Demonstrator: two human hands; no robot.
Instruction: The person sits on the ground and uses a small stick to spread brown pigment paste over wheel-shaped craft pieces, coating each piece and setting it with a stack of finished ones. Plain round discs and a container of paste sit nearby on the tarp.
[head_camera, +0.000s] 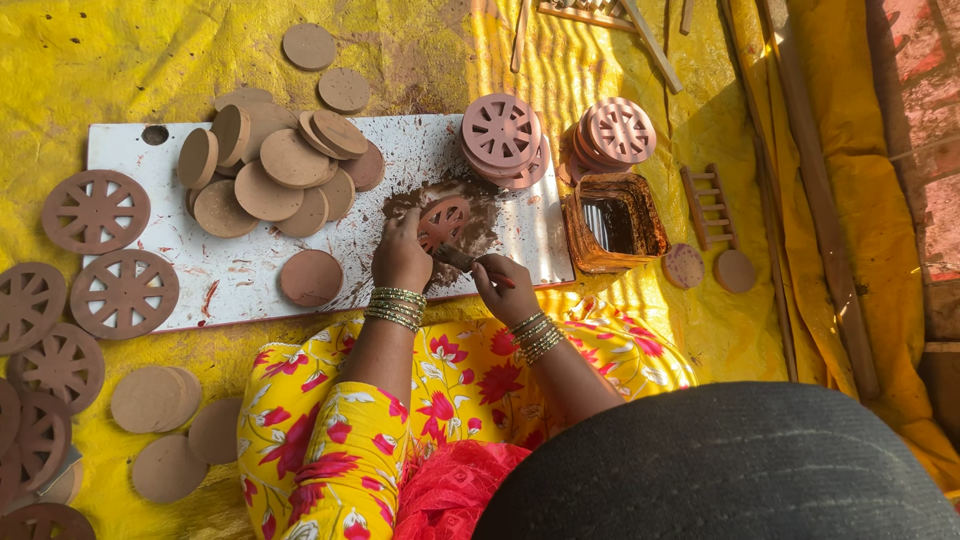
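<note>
A wet clay wheel (443, 220) with cut spokes lies on the white board (250, 275), in a patch of dark clay scraps. My left hand (401, 256) presses down on the wheel's left edge. My right hand (505, 288) grips a small knife-like tool (458, 259) whose tip points at the wheel's lower rim. Both wrists wear stacked bangles. My lap in yellow flowered cloth fills the lower middle.
Plain clay discs (275, 170) are heaped on the board's far side, one disc (311, 277) lies alone nearer. Finished spoked wheels (95, 211) lie at left, stacked wheels (502, 133) at back. A rusty tin of water (612, 222) stands at right on the yellow sheet.
</note>
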